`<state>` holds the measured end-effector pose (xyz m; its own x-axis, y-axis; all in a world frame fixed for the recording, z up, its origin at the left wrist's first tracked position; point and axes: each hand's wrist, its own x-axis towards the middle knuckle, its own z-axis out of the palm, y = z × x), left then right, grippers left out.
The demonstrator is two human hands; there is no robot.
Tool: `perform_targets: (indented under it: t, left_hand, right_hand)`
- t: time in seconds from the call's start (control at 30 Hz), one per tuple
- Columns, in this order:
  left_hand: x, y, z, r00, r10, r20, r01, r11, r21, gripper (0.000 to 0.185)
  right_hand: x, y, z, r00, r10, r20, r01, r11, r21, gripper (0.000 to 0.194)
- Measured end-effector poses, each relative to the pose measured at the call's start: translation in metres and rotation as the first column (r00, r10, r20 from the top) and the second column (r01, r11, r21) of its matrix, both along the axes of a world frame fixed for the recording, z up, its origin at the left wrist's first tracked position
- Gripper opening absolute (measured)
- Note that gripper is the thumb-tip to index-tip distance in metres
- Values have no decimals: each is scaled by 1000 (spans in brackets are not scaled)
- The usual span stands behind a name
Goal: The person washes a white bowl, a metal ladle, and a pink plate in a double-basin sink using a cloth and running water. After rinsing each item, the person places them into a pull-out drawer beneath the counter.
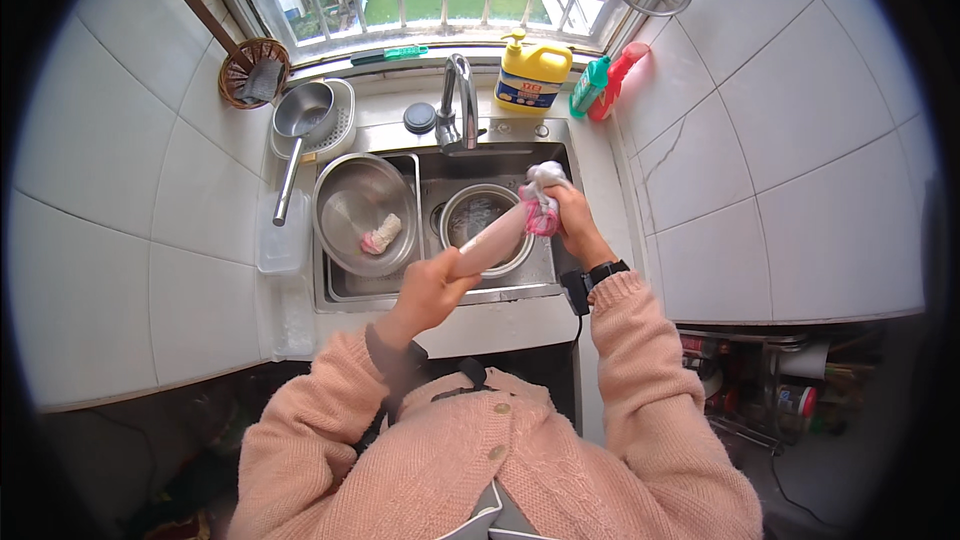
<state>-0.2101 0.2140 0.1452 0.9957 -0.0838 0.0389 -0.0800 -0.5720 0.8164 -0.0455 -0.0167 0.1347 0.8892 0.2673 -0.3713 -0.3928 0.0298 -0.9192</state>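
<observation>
My left hand [426, 296] grips one end of a long, flat, pinkish blade-shaped item [491, 241], slanting up to the right. Its exact kind is not clear from the picture. At the far end, a bunched white and pink cloth [541, 216] is in my right hand [576, 219] and hides the tip. Below them, a round metal pot [466, 208] with water in it stands in the right basin of the steel sink [555, 255]. A large steel bowl [341, 199] rests over the left basin. Inside that bowl lies a rolled white and pink cloth [382, 234].
Behind the sink rise a chrome faucet [459, 101] and a yellow pump jug [532, 75]. Green [589, 86] and red bottles [619, 82] stand by the right wall. A long-handled saucepan [304, 111] sits at left above a clear plastic container [283, 232].
</observation>
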Motion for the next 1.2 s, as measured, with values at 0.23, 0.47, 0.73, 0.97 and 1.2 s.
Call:
perform_targets:
  t: [0.23,0.47,0.73,0.97,1.2]
  left_hand:
    - [8,5,-22,964,175,-198,-259,773,-579,33]
    - [1,0,-11,946,165,-280,-323,577,-750,37]
    - [6,3,-10,914,277,-297,-367,248,-897,33]
    - [1,-8,-16,919,219,-328,-373,217,-902,35]
    - [-7,-2,-9,892,299,-340,-393,138,-909,34]
  right_hand:
    - [-75,57,20,344,458,820,-10,875,-485,60]
    - [-56,77,7,445,284,849,34,942,-333,54]
    - [-108,65,-4,439,306,845,-21,943,-331,64]
    - [-46,97,12,406,348,845,140,890,-433,52]
    - [-32,64,-29,995,-53,88,38,986,161,38]
